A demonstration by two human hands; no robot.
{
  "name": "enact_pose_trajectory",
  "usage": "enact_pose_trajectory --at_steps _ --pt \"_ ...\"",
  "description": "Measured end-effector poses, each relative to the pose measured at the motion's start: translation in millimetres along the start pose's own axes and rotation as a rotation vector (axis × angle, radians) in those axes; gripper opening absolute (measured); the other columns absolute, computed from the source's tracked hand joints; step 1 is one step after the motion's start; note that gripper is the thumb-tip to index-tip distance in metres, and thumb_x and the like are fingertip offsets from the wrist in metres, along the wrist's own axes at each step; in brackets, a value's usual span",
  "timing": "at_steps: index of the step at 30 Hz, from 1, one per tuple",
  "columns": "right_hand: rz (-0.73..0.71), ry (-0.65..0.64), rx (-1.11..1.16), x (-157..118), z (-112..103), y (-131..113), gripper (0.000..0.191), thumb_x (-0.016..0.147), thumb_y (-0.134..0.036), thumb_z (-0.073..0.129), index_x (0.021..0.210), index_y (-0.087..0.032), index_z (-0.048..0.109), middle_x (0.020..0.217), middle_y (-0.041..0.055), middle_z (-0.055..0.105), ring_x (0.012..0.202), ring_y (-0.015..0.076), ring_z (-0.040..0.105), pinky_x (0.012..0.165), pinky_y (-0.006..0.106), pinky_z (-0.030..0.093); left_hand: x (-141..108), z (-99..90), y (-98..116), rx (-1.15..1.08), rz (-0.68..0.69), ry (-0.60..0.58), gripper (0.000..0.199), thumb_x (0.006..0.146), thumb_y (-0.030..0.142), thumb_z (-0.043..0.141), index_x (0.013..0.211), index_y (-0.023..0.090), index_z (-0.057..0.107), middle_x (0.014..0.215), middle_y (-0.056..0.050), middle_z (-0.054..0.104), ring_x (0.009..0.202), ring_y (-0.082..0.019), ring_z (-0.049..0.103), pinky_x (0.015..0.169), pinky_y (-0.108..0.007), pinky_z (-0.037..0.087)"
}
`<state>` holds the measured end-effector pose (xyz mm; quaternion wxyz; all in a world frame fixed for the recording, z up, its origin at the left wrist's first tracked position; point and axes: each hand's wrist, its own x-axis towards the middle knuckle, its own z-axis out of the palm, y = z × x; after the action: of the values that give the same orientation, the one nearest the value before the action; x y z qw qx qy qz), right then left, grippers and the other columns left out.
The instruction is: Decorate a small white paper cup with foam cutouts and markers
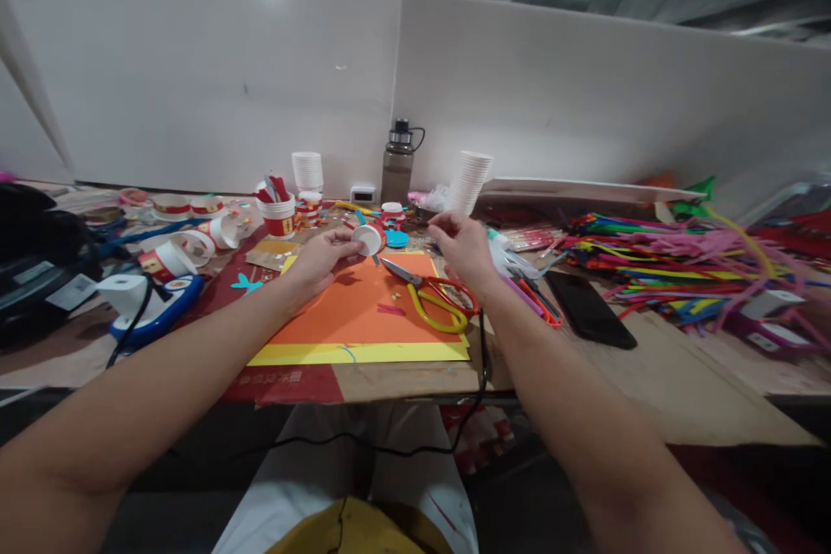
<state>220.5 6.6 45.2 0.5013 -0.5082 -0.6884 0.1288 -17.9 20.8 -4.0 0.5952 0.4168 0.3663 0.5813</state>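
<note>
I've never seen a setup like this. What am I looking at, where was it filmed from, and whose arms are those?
There is no robot here: these are a person's bare arms. The single picture comes from a camera worn on that person's head, looking forward and down.

The left hand holds a small round piece, white on the side facing us, with red and blue parts around it. The right hand is raised with its fingertips close together; whether they pinch anything is too small to tell.

On the table in front are orange paper over yellow paper, and scissors. To the right lie a dark phone and many colourful fuzzy sticks. A bottle stands farther back.
</note>
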Motion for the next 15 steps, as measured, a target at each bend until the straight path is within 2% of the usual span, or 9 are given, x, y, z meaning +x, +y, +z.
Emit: enact_pose_trajectory --at_steps 2,4,7,9,10,15 --pt "0.017 0.105 -0.223 6.4 -19.2 8.3 0.02 0.084 -0.029 0.055 0.089 -0.016 0.068 0.082 0.0063 0.07 0.074 0.0164 0.061 0.071 0.028 0.044 -1.3 1.1 -0.6 0.009 0.031 0.006 0.03 0.056 0.014 0.083 0.079 0.013 0.064 0.082 -0.004 0.067 0.075 -0.013 0.066 0.071 -0.027 0.056" --pt "0.118 0.093 -0.476 9.4 -33.9 18.3 0.023 0.085 -0.032 0.055 0.092 -0.016 0.069 0.088 0.0101 0.071 0.081 0.0198 0.063 0.074 0.03 0.044 -3.3 2.7 -1.1 0.039 0.081 0.008 0.033 0.055 0.016 0.084 0.08 0.014 0.062 0.082 -0.002 0.066 0.076 -0.013 0.065 0.072 -0.028 0.056" --pt "0.326 -0.157 -0.745 7.6 -40.2 34.3 0.038 0.085 -0.047 0.057 0.088 -0.011 0.071 0.092 0.0202 0.071 0.089 0.0286 0.066 0.075 0.034 0.045 -6.9 5.1 0.0 0.162 0.203 0.007 0.037 0.054 0.023 0.087 0.08 0.015 0.062 0.079 -0.001 0.065 0.076 -0.013 0.063 0.075 -0.028 0.053" --pt "0.384 -0.297 -0.783 4.2 -35.7 43.7 0.041 0.08 -0.05 0.062 0.087 -0.011 0.072 0.092 0.0218 0.071 0.091 0.0307 0.067 0.073 0.034 0.045 -9.4 6.1 1.9 0.281 0.306 0.009 0.038 0.055 0.027 0.087 0.082 0.016 0.063 0.08 -0.001 0.066 0.077 -0.013 0.061 0.075 -0.027 0.051" --pt "0.385 -0.328 -0.772 2.6 -32.4 47.7 0.039 0.076 -0.049 0.067 0.088 -0.012 0.073 0.092 0.0206 0.071 0.09 0.0303 0.067 0.071 0.033 0.045 -10.8 6.5 3.1 0.332 0.354 0.003 0.037 0.057 0.028 0.086 0.083 0.016 0.063 0.082 -0.002 0.066 0.079 -0.014 0.061 0.075 -0.027 0.05" --pt "0.346 -0.308 -0.683 0.2 -23.3 62.3 0.026 0.064 -0.033 0.075 0.086 -0.019 0.073 0.085 0.0131 0.074 0.082 0.0256 0.068 0.06 0.027 0.043 -20.7 9.7 10.7 0.449 0.55 -0.114 0.027 0.065 0.027 0.081 0.086 0.019 0.067 0.095 -0.006 0.067 0.089 -0.018 0.063 0.085 -0.031 0.05"
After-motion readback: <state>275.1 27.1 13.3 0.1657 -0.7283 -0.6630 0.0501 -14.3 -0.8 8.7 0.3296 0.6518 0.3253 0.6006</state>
